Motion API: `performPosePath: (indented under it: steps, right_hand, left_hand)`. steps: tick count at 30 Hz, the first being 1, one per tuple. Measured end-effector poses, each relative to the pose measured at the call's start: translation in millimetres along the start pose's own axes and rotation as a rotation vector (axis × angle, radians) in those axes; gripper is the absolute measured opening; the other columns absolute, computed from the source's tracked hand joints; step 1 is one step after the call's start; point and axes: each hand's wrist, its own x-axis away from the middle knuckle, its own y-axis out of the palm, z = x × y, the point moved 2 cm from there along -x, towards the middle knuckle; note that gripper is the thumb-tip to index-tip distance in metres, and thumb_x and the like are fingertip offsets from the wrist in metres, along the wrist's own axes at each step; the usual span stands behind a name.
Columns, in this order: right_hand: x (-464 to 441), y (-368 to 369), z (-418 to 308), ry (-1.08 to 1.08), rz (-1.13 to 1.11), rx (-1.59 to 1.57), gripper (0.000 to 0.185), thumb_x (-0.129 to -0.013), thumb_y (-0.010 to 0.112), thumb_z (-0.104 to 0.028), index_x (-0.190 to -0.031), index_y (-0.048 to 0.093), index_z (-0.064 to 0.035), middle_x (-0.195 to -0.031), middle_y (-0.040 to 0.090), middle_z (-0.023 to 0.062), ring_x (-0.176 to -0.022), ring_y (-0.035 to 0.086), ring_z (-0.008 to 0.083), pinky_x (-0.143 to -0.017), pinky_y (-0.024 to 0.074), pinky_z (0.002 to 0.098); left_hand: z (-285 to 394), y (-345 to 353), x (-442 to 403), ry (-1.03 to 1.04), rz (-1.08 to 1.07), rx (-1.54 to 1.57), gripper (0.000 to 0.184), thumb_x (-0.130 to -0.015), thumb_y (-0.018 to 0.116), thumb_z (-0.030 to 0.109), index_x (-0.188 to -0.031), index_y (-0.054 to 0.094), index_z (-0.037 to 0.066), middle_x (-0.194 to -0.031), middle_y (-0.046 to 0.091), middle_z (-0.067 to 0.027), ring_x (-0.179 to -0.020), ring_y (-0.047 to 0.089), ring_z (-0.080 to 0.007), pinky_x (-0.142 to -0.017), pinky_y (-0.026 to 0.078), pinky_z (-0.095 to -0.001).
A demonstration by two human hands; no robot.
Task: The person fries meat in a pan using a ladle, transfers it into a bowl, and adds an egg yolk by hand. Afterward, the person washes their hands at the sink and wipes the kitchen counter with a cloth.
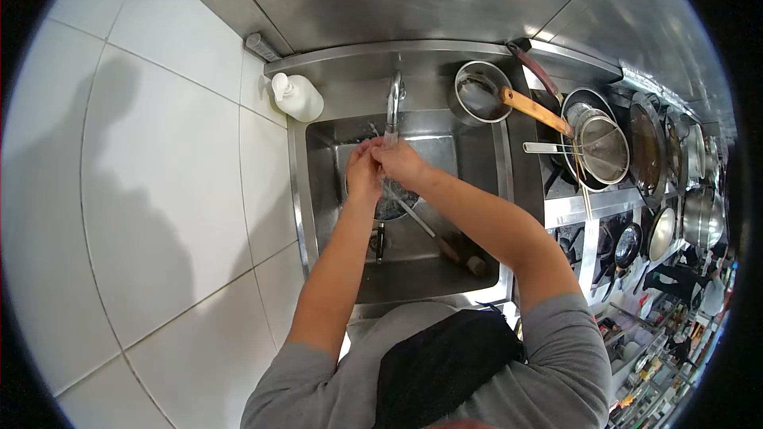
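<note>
Both of my hands meet under the metal faucet [394,99], where water runs over them into the steel sink [429,282]. My left hand [364,169] touches my right hand [399,162]; the fingers are bunched together, and anything between them is hidden. Below the hands, a round pan [393,205] lies in the sink, partly covered by my hands and wrists. Its long handle [429,232] reaches toward the lower right. Nearby in the basin are a small dark item [380,241] and a brush-like object [475,264].
A white pump bottle [302,98] stands at the sink's back left corner. At the back right is a metal pot [481,93]. Strainers [604,151] and several pans sit on the stove to the right. A person [707,294] is far off at right.
</note>
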Motion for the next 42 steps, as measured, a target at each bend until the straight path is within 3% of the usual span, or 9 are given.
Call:
performPosePath:
  steps: [11, 20, 27, 32, 34, 36, 38, 40, 42]
  right_hand:
    - [79.5, -52.0, -63.0, 0.108, 0.08, 0.164, 0.034, -0.103, 0.074, -0.026, -0.11, 0.079, 0.0069, -0.09, 0.079, 0.0139, -0.086, 0.076, 0.0205, -0.075, 0.0609, 0.0382]
    - [315.8, -135.6, 23.3, 0.14, 0.112, 0.478, 0.045, -0.111, 0.065, -0.03, -0.137, 0.072, 0.0058, -0.109, 0.08, 0.0179, -0.097, 0.076, 0.0235, -0.088, 0.0592, 0.0401]
    - [543.6, -141.3, 101.3, 0.201, 0.592, 0.465, 0.043, -0.112, 0.064, -0.029, -0.14, 0.071, 0.004, -0.119, 0.08, 0.0157, -0.108, 0.075, 0.0223, -0.097, 0.0595, 0.0362]
    - [676.5, -92.7, 188.0, 0.494, 0.932, 0.46, 0.043, -0.106, 0.064, -0.033, -0.135, 0.075, -0.0031, -0.121, 0.08, 0.0226, -0.115, 0.076, 0.0416, -0.103, 0.059, 0.0469]
    - [718.4, -60.3, 227.0, 0.636, 1.028, 0.345, 0.045, -0.104, 0.065, -0.031, -0.136, 0.074, -0.0012, -0.119, 0.08, 0.0228, -0.115, 0.075, 0.041, -0.105, 0.0575, 0.0465]
    - [755.3, -25.5, 287.0, 0.724, 1.032, 0.285, 0.047, -0.103, 0.066, -0.033, -0.137, 0.074, -0.0011, -0.122, 0.08, 0.0232, -0.118, 0.074, 0.0408, -0.106, 0.0568, 0.047]
    - [791.7, 17.1, 366.9, 0.799, 1.048, 0.226, 0.048, -0.103, 0.066, -0.035, -0.136, 0.075, -0.0012, -0.125, 0.079, 0.0234, -0.12, 0.073, 0.0411, -0.107, 0.0563, 0.0475]
    - [825.3, 73.5, 446.8, 0.898, 1.035, 0.25, 0.049, -0.101, 0.068, -0.038, -0.133, 0.076, -0.0016, -0.133, 0.075, 0.0244, -0.127, 0.069, 0.0427, -0.11, 0.0548, 0.0494]
    - [851.8, 130.7, 502.5, 1.061, 0.947, 0.233, 0.046, -0.103, 0.062, -0.041, -0.122, 0.079, -0.0027, -0.127, 0.076, 0.0239, -0.121, 0.07, 0.0439, -0.106, 0.056, 0.0519]
  left_hand:
    - [-24.7, 3.4, -24.6, -0.074, -0.213, -0.34, 0.017, -0.101, 0.068, 0.01, -0.115, 0.072, 0.002, -0.094, 0.075, -0.0104, -0.076, 0.071, -0.0221, -0.063, 0.056, -0.0348]
    - [25.6, 82.1, 6.1, -0.393, -0.29, 0.525, 0.035, -0.113, 0.05, 0.013, -0.137, 0.052, -0.012, -0.136, 0.064, -0.0319, -0.128, 0.064, -0.048, -0.116, 0.054, -0.0616]
    - [30.7, 28.3, -92.0, 0.206, -0.464, -0.612, 0.049, -0.108, 0.061, 0.024, -0.151, 0.057, 0.001, -0.132, 0.07, -0.0204, -0.118, 0.07, -0.0387, -0.101, 0.06, -0.0455]
    - [29.5, 53.7, -99.1, 0.298, -0.508, -0.914, 0.076, -0.106, 0.066, 0.023, -0.173, 0.033, 0.011, -0.172, 0.042, -0.0212, -0.154, 0.047, -0.0405, -0.13, 0.034, -0.0575]
    - [25.7, 55.6, -72.4, 1.073, -0.646, -1.85, 0.074, -0.106, 0.067, 0.021, -0.17, 0.036, -0.002, -0.178, 0.031, -0.0273, -0.162, 0.037, -0.0415, -0.133, 0.032, -0.0462]
    - [19.9, 61.3, -3.0, 1.076, -0.752, -2.36, 0.076, -0.105, 0.068, 0.02, -0.17, 0.035, -0.002, -0.173, 0.038, -0.0297, -0.161, 0.038, -0.0451, -0.132, 0.033, -0.049]
    - [5.9, 43.9, -46.2, 0.817, -0.881, -2.317, 0.068, -0.102, 0.072, 0.017, -0.163, 0.048, -0.001, -0.157, 0.059, -0.0256, -0.146, 0.057, -0.0401, -0.119, 0.05, -0.0476]
    - [-5.0, 21.3, -51.1, -0.174, -0.731, -1.777, 0.055, -0.099, 0.078, 0.016, -0.149, 0.062, 0.001, -0.124, 0.074, -0.0177, -0.108, 0.075, -0.0283, -0.096, 0.06, -0.0392]
    - [-32.6, -11.4, 55.1, -0.265, -0.56, -1.087, 0.029, -0.098, 0.077, 0.012, -0.125, 0.072, 0.003, -0.094, 0.073, -0.0086, -0.077, 0.07, -0.0187, -0.069, 0.058, -0.0329]
